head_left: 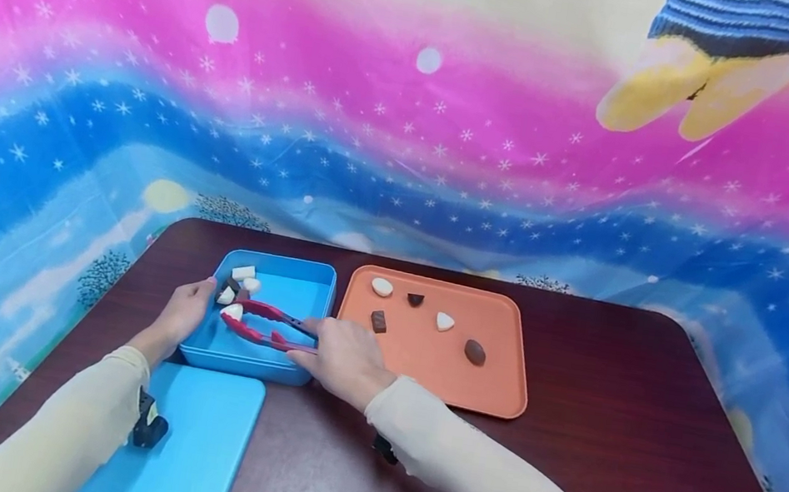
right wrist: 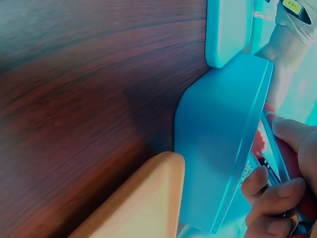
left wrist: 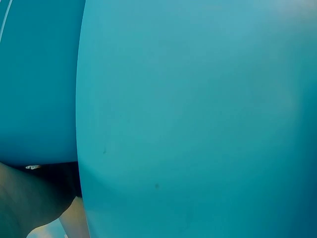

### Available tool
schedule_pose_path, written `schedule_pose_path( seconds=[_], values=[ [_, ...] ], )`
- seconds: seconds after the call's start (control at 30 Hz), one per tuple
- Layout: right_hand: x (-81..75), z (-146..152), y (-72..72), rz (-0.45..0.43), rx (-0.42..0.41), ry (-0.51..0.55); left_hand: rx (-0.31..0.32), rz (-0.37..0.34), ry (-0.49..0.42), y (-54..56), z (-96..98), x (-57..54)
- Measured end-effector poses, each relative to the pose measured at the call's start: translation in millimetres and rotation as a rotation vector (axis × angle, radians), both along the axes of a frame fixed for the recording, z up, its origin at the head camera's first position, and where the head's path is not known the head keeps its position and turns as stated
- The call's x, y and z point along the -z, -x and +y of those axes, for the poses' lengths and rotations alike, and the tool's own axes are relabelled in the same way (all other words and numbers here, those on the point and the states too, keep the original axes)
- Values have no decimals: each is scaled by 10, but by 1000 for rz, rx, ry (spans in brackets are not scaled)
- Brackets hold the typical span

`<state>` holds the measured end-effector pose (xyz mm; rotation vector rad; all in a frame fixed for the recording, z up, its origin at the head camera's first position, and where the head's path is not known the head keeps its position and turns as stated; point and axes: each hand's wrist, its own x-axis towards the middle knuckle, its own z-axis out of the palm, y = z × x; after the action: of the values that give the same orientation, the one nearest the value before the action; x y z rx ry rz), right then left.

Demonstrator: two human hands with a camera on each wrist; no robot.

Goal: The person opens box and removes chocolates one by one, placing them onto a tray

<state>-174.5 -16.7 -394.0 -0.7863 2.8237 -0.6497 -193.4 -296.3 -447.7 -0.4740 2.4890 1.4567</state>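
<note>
In the head view my right hand [head_left: 348, 357] grips a pair of red-tipped tongs [head_left: 260, 336], reaching over the blue box [head_left: 297, 291] from its right side. At the tong tips, low over the box's left part, is a white piece [head_left: 232, 311]. Beside it in the box's left corner lie several small white and dark brown pieces, among them a white block [head_left: 243, 272]. My left hand [head_left: 183, 316] holds the box's left wall, thumb near the rim. The right wrist view shows fingers [right wrist: 277, 198] wrapped around the tong handles.
An orange tray [head_left: 451, 384] stands right of the box, with several white and brown pieces spread on it, including a brown oval [head_left: 474, 352]. A flat blue lid [head_left: 201, 437] lies in front of the box, under the left forearm. A printed cloth hangs behind the table.
</note>
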Motion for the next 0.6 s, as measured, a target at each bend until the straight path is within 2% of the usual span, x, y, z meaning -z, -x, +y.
schedule_pose_path(
  seconds=[0.17,0.4,0.6],
  values=[
    [-4,83,-11,-50,10,45,5,10,7,16,-13,-14],
    [-28,201,-26,-18,18,54,-3,-5,20,25,-17,-38],
    [-4,308,-72,-20,22,108,-4,-21,26,13,-10,-20]
  ],
)
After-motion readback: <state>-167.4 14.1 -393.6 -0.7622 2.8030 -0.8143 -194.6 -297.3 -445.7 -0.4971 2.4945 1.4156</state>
